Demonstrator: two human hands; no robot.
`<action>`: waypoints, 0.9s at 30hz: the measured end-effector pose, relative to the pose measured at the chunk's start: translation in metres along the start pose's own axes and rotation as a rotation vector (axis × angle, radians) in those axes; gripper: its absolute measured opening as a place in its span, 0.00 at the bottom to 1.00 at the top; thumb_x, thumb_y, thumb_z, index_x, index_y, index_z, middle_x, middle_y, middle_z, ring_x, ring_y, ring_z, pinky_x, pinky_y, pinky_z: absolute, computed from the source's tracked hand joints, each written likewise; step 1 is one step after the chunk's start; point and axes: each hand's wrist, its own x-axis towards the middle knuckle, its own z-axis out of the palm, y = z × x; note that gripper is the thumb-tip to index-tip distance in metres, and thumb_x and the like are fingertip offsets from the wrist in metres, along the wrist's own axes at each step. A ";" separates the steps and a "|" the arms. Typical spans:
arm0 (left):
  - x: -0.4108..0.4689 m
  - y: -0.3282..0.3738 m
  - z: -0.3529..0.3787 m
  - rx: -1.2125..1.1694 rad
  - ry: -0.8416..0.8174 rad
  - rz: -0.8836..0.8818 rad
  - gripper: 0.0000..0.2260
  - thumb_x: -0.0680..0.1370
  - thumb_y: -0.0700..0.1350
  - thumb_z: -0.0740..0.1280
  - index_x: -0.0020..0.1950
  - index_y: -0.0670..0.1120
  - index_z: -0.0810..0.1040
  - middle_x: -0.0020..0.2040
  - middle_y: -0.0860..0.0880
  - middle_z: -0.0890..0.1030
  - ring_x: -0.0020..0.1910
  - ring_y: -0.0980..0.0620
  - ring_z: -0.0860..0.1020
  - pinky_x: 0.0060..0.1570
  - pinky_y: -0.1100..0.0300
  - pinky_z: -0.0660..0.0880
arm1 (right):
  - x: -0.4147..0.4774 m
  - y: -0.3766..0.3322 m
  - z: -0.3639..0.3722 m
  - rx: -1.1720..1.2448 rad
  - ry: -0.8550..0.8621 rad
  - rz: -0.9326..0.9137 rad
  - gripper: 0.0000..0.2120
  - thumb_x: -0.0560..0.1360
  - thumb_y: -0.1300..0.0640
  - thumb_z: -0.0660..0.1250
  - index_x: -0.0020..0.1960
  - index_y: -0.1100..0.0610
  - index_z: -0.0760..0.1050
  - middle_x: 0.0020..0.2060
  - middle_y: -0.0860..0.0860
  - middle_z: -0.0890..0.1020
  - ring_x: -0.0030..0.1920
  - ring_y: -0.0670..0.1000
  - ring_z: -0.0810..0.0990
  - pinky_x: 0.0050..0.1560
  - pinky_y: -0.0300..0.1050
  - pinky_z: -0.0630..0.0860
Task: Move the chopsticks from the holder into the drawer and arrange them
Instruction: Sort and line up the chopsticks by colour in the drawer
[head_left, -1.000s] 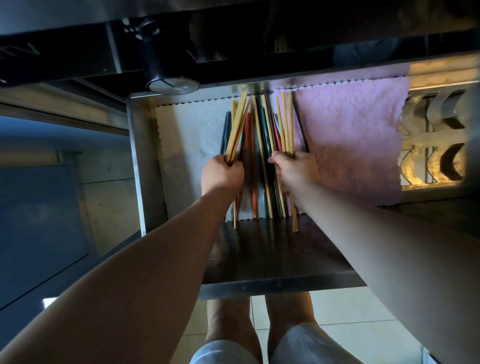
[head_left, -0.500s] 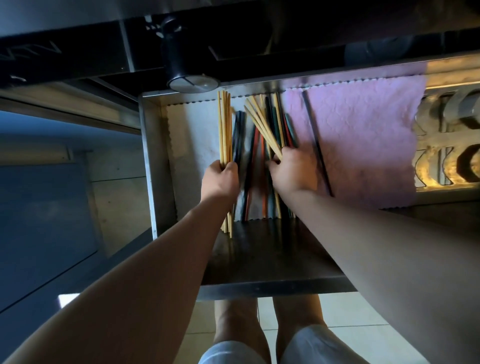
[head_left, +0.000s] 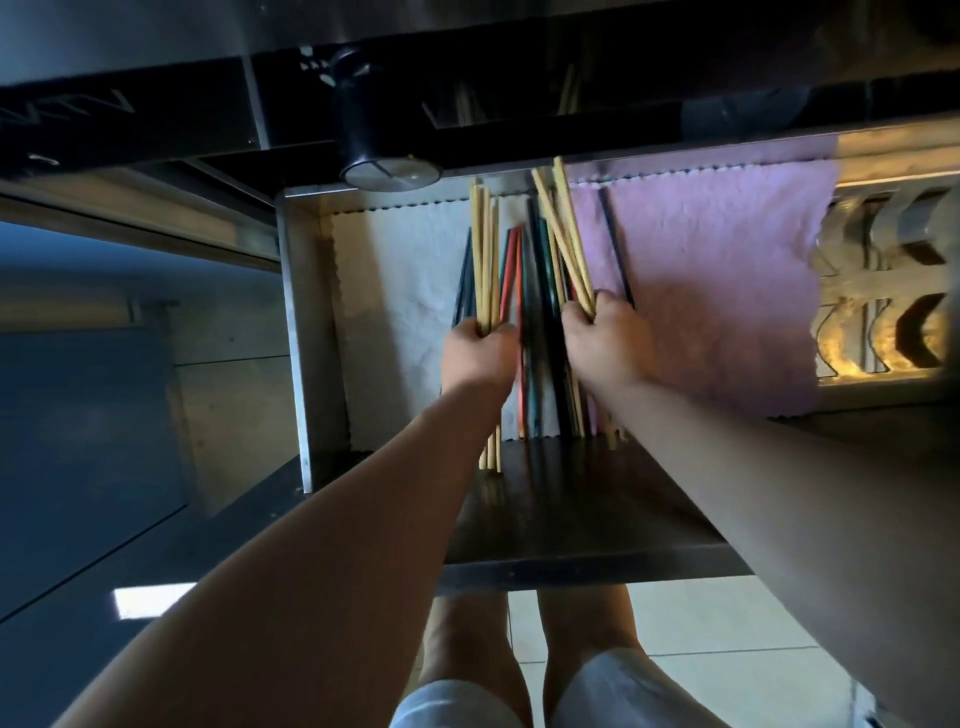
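Observation:
An open metal drawer (head_left: 293, 312) holds a white liner (head_left: 395, 291) and a pink cloth (head_left: 727, 270). My left hand (head_left: 480, 353) grips a straight bundle of pale wooden chopsticks (head_left: 483, 249) over the white liner. My right hand (head_left: 608, 338) grips another wooden bundle (head_left: 563, 234), fanned and tilted to the left. Between the hands lie red, teal and dark chopsticks (head_left: 530, 291) lengthwise in the drawer. One dark chopstick (head_left: 613, 239) rests alone on the pink cloth. A black cylindrical holder (head_left: 374, 135) stands on the counter above the drawer.
A dark counter edge (head_left: 571, 124) overhangs the drawer's back. At the right, a metal rack with curved slots (head_left: 893, 291) fills the drawer's side. The drawer's dark front panel (head_left: 582, 509) lies beneath my forearms. My legs stand on tiled floor (head_left: 701, 623) below.
Both hands have drawn slightly apart. The right hand's wooden bundle has lifted and tilted more upright. The left bundle stays straight, and more coloured chopsticks show between the hands.

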 end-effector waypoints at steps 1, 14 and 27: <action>-0.001 0.001 0.006 0.002 -0.009 -0.006 0.06 0.72 0.43 0.65 0.35 0.46 0.72 0.28 0.49 0.70 0.27 0.48 0.68 0.32 0.57 0.66 | 0.003 0.004 -0.003 0.028 -0.003 0.006 0.16 0.79 0.49 0.60 0.50 0.62 0.76 0.49 0.63 0.82 0.51 0.62 0.80 0.48 0.46 0.73; -0.006 0.008 0.063 0.229 0.084 0.072 0.06 0.74 0.46 0.70 0.38 0.47 0.77 0.31 0.51 0.76 0.29 0.51 0.75 0.26 0.65 0.68 | 0.026 0.049 -0.028 0.458 0.020 0.141 0.19 0.76 0.49 0.65 0.29 0.56 0.68 0.24 0.51 0.70 0.29 0.55 0.72 0.34 0.48 0.70; -0.015 0.014 0.071 0.243 0.116 0.008 0.07 0.77 0.48 0.65 0.49 0.46 0.80 0.33 0.51 0.76 0.30 0.52 0.75 0.26 0.65 0.66 | 0.024 0.052 -0.029 0.538 -0.037 0.159 0.18 0.72 0.45 0.66 0.30 0.55 0.69 0.25 0.51 0.72 0.29 0.55 0.73 0.33 0.50 0.72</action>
